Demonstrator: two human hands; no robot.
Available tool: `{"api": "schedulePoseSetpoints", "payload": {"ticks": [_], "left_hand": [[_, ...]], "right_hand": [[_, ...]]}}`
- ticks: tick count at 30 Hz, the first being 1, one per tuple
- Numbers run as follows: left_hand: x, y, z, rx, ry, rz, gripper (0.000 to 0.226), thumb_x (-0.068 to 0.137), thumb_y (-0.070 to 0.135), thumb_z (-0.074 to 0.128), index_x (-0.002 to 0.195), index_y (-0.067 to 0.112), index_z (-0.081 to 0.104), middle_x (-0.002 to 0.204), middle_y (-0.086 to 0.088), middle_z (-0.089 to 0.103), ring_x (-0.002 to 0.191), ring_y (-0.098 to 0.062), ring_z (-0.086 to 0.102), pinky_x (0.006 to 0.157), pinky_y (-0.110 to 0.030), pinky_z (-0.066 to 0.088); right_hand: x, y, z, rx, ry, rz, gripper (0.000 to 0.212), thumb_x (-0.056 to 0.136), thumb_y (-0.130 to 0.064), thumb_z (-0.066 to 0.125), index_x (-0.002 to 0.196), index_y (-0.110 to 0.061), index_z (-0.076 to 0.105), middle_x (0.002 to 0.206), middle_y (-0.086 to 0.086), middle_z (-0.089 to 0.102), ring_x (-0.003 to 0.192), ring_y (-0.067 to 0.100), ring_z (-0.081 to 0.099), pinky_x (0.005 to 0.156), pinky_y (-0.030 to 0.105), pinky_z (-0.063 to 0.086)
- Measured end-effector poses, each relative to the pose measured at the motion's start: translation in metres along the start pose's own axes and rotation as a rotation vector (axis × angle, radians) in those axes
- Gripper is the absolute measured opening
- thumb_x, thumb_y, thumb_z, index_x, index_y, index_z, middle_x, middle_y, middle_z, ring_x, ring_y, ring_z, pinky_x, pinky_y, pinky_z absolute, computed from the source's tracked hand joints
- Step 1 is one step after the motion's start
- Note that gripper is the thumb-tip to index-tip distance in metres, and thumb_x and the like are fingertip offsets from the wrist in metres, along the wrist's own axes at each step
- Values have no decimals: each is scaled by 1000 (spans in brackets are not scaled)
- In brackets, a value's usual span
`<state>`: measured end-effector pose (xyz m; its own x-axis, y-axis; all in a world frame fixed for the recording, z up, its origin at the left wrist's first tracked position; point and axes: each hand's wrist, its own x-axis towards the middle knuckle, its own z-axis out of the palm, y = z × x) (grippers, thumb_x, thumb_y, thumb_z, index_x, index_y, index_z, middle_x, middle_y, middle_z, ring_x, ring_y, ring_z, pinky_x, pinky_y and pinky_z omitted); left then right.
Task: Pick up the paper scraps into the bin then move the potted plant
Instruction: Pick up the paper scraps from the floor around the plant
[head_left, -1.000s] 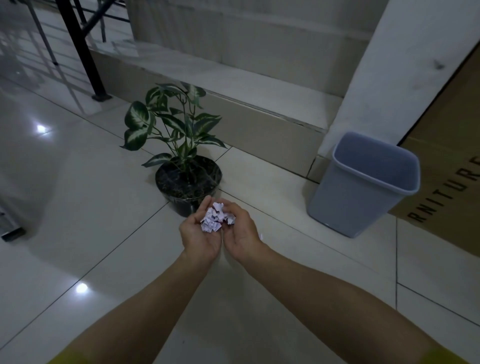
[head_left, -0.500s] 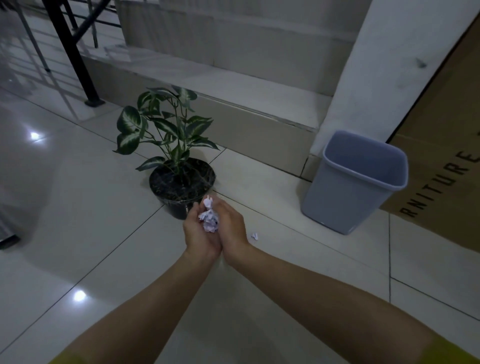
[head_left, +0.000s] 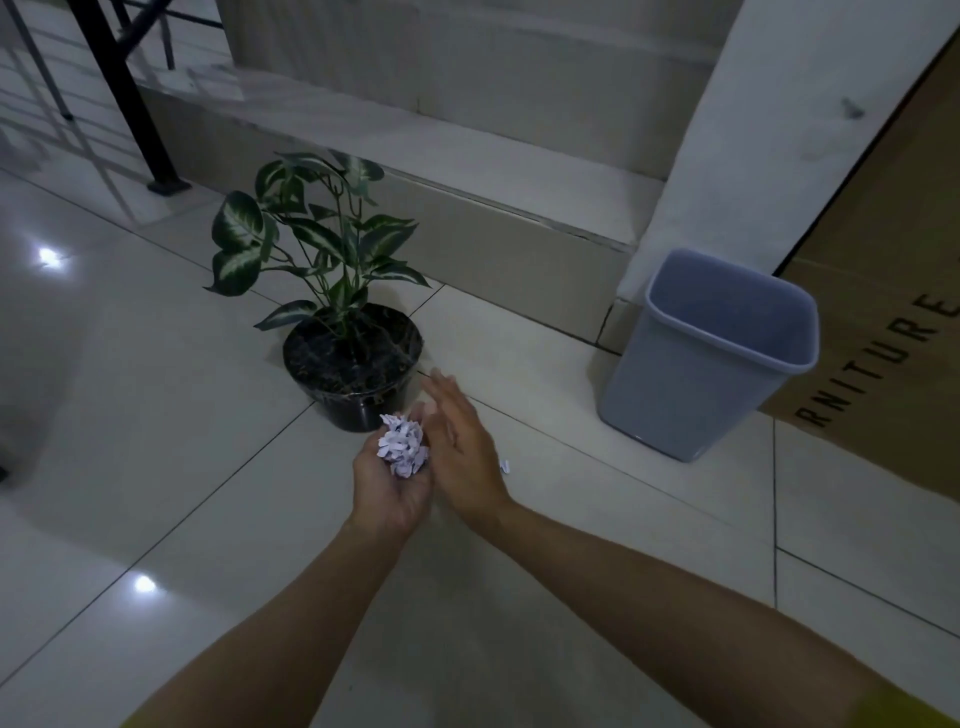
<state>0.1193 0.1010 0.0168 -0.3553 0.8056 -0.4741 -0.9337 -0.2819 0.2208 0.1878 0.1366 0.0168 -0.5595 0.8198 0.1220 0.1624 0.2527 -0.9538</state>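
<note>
Left hand (head_left: 387, 493) lies palm up and cupped, its fingers curled loosely round a clump of paper scraps (head_left: 402, 448) just in front of the potted plant (head_left: 353, 364). Half a second ago both hands were pressed together over that clump; now the right hand (head_left: 460, 452) has come off it and stands edge-on beside it, fingers straight and together, blurred with motion and gripping nothing, so much more of the pale paper shows than before. I cannot tell whether its fingers still brush the scraps. A single stray scrap (head_left: 505, 466) lies on the floor (head_left: 156, 415) just beside the right wrist, in the same spot as in the earlier view. The plant and the bin (head_left: 675, 395) stand where they stood a second ago. The bin is upright and well apart from the hands to the right, against the foot of a white pillar (head_left: 753, 130), and I can see nothing inside the part of it that shows. By count: two hands, one clump of scraps whose pieces are too small and bunched to number, one loose scrap on the tiles, one grey-blue bin, one dark pot with one leafy plant, and one cardboard box (head_left: 883, 291) behind the bin, printed with the letters RNITURE.
</note>
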Motion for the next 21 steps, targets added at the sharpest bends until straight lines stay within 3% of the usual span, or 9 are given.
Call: {"api": "schedulePoseSetpoints", "payload": {"ticks": [2, 4, 9, 12, 14, 17, 20, 21], "left_hand": [[5, 0, -8, -18, 35, -12, 45, 97, 20, 28, 133, -2, 43, 131, -18, 51, 122, -27, 52, 93, -35, 46], [3, 2, -10, 31, 55, 13, 48, 100, 23, 24, 141, -1, 33, 146, -14, 39, 136, -27, 37, 100, -41, 34], [6, 4, -13, 161, 105, 48, 49, 101, 23, 18, 143, -1, 28, 152, -15, 29, 141, -23, 28, 103, -36, 28], [7, 2, -14, 165, 85, 38, 49, 101, 22, 18, 142, -2, 29, 152, -15, 30, 141, -23, 29, 107, -35, 26], [7, 1, -13, 125, 74, 37, 49, 100, 20, 19, 141, -4, 30, 151, -16, 32, 140, -25, 31, 107, -37, 27], [7, -2, -10, 111, 50, 36, 48, 100, 20, 21, 140, -4, 32, 150, -17, 34, 138, -25, 33, 109, -37, 27], [4, -5, -2, 112, 35, 27, 48, 99, 20, 23, 140, -4, 32, 149, -17, 35, 138, -26, 34, 104, -37, 31], [3, -6, 1, 105, 28, 26, 48, 99, 21, 23, 140, -3, 33, 149, -16, 35, 138, -26, 34, 102, -37, 32]], "right_hand": [[5, 8, -18, -125, 63, 26, 35, 99, -16, 36, 132, -16, 47, 147, 3, 40, 139, 8, 24, 110, 15, 16], [8, 25, -35, -363, 68, 71, 35, 97, -12, 38, 131, -12, 48, 144, 9, 43, 139, 20, 27, 109, 18, 18], [-4, 66, -59, -816, -152, 206, 42, 93, -9, 41, 134, -13, 44, 150, 11, 32, 141, 24, 21, 114, 33, 25], [-12, 74, -60, -913, -259, 138, 37, 92, -5, 41, 127, -9, 52, 139, 11, 46, 130, 25, 36, 100, 36, 42], [-10, 75, -60, -960, -287, 103, 31, 92, -4, 42, 119, -5, 58, 127, 12, 54, 121, 25, 43, 92, 34, 45], [-7, 71, -57, -762, -134, 135, 27, 88, 0, 45, 104, 0, 67, 111, 18, 65, 105, 28, 57, 85, 28, 46], [-7, 52, -48, -275, 131, 236, 19, 86, -2, 55, 94, -5, 71, 97, 14, 72, 82, 17, 63, 73, 7, 46], [-5, 44, -43, -93, 190, 267, 17, 86, -4, 58, 96, -9, 71, 93, 12, 71, 80, 14, 62, 76, 7, 47]]}}
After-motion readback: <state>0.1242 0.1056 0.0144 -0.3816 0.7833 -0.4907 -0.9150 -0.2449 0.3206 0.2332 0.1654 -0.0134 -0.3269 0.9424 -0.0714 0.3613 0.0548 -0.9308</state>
